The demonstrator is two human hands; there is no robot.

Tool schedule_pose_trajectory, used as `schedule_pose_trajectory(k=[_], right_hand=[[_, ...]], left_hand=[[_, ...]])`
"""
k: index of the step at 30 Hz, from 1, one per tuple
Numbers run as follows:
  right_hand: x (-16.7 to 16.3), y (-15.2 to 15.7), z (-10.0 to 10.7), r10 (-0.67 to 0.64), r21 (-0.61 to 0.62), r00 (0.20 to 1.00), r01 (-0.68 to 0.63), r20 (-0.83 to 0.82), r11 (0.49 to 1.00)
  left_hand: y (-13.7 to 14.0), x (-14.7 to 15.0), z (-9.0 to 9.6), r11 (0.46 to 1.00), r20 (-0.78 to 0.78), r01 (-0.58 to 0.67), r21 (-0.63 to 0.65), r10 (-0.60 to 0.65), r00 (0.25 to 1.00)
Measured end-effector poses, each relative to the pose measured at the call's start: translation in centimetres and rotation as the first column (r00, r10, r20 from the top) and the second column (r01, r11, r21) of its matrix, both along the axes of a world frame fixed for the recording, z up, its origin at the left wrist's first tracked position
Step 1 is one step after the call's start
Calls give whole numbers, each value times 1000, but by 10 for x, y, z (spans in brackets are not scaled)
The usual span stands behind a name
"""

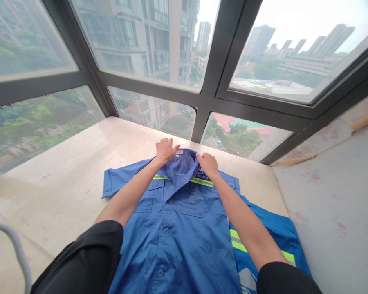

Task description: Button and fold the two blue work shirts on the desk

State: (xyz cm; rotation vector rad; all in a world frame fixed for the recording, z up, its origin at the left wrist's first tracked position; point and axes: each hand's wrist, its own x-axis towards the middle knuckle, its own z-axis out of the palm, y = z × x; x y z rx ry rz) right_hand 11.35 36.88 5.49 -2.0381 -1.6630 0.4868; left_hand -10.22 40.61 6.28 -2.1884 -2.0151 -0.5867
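A blue short-sleeved work shirt (184, 232) lies spread front side up, its buttons running down the middle and yellow-green reflective strips across the chest. My left hand (166, 152) rests at the left side of its collar, thumb spread away from the fingers and a ring on one finger. At the collar's right side, my right hand (207, 164) is closed on the fabric, thumb pressed to the collar edge. A small label shows inside the neck. My right forearm crosses over part of the shirt's right shoulder.
A second blue garment (272, 220) with reflective strips lies on the right, partly under the shirt. The pale ledge (64, 163) meets grey-framed windows (208, 98) behind. A floral-patterned wall (331, 204) bounds the right side. A grey curved tube (18, 245) stands at lower left.
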Motion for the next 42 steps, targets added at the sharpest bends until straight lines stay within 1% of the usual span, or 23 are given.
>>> schedule_pose_trajectory(k=[2,3,5,7,9,12,13,14,16,18,19,21,23,25,27,29,31,33,35,37,39,40,42], right_hand=[[-2,1,-7,20,-31,983,-26,-182,999],[-5,0,-12,34,-44,964,-48,-263,998],[-11,-5,-20,81,-33,919,-101,-386,994],[-20,-15,-28,159,21,870,-169,-467,985],[-29,-26,-36,253,64,837,-255,-485,965],[-41,-37,-46,346,59,883,-346,-318,936],[-44,-39,-50,362,61,894,-359,-263,931],[-46,-40,-54,377,73,897,-371,-231,926],[-50,-39,-62,425,121,872,-408,-242,905],[-53,-39,-69,500,181,819,-466,-282,866],[-54,-39,-73,532,207,797,-491,-285,846],[-54,-40,-78,565,249,786,-511,-253,823],[-52,-43,-82,566,299,804,-503,-182,811],[-52,-47,-84,579,349,810,-518,-94,781],[-52,-51,-84,619,373,785,-574,-2,729],[-55,-54,-83,664,361,742,-647,94,672],[-58,-54,-79,690,330,702,-703,179,630],[-59,-52,-75,695,299,681,-730,232,615],[-57,-50,-72,690,278,680,-732,248,622],[-54,-50,-72,679,271,693,-720,241,639],[-50,-52,-75,677,294,701,-711,224,639],[-49,-53,-78,684,319,698,-711,211,627],[-48,-55,-84,714,381,676,-718,182,582]], left_hand=[[-9,-16,-1,986,65,-162,-46,165,984],[-14,-24,-2,967,101,-227,-113,238,966],[-29,-42,-7,912,172,-287,-294,346,922],[-48,-57,-17,857,241,-288,-426,415,877],[-68,-64,-31,842,342,-267,-469,452,824],[-95,-56,-55,822,513,-166,-545,484,709],[-100,-50,-62,825,562,-127,-550,479,675],[-103,-43,-68,844,617,-88,-529,454,643],[-104,-27,-78,905,748,3,-425,349,564],[-98,-15,-84,950,859,112,-292,209,467],[-95,-11,-86,957,891,164,-237,147,430],[-88,-9,-89,958,914,235,-161,55,401],[-84,-13,-92,955,913,269,-127,6,409],[-84,-20,-96,952,895,284,-117,-22,445],[-88,-26,-101,947,853,298,-120,-55,519],[-93,-30,-105,939,805,316,-134,-82,587],[-99,-32,-109,929,778,342,-144,-107,619],[-104,-34,-113,917,759,378,-124,-158,631],[-108,-35,-114,909,729,407,-89,-219,648],[-111,-35,-114,912,684,404,-72,-250,686],[-113,-33,-111,921,627,379,-84,-247,739],[-113,-31,-109,925,599,368,-97,-241,764],[-114,-28,-106,928,553,350,-125,-227,802]])
